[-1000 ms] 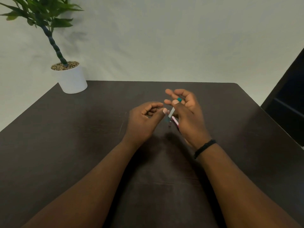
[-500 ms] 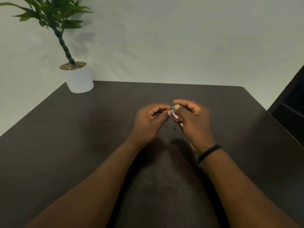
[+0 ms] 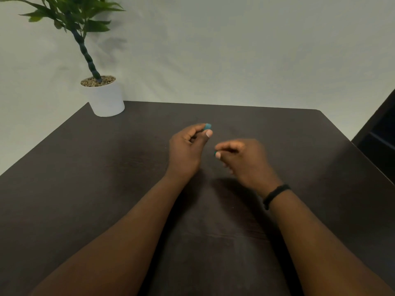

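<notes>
My left hand (image 3: 188,148) hovers over the dark table (image 3: 85,189) and pinches a small teal cap (image 3: 207,126) between thumb and forefinger. My right hand (image 3: 243,161), blurred by motion, is to the right and slightly nearer, fingers curled around a thin pen-like thing; only a small teal tip (image 3: 215,153) shows at the thumb, and the rest is hidden in the hand. The two hands are apart by a short gap. A black band (image 3: 275,194) sits on my right wrist.
A white pot (image 3: 105,99) with a green plant (image 3: 70,16) stands at the table's far left corner against a pale wall. A dark piece of furniture (image 3: 380,135) is beyond the table's right edge.
The hands were together on the pen; now they have pulled apart. The teal cap has come away with my left hand, and my right hand has drawn back with the pen.
</notes>
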